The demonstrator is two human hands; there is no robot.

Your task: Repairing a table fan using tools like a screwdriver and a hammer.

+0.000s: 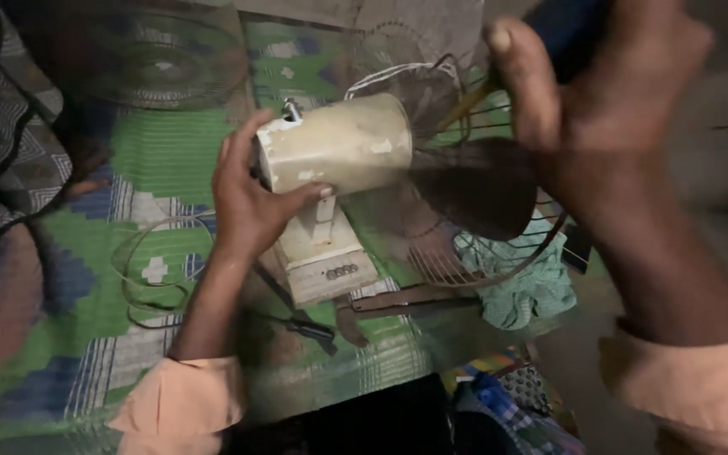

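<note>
A small table fan lies on a green patterned mat. My left hand [250,198] grips the rear of its cream motor housing [343,143]. The fan's dark blade [478,185] and wire rear guard [473,261] point to the right. My right hand [596,93] is raised close to the camera, shut on a dark blue tool handle [566,25] whose thin shaft [465,105] reaches down toward the guard behind the housing. The fan's cream base [326,261], with a row of buttons, sits below the housing.
Another wire fan guard [166,59] lies at the back left. A thin wire ring [153,265] rests on the mat [170,152]. A screwdriver [309,327] and pliers [398,302] lie near the base. A teal cloth [532,291] sits under the guard.
</note>
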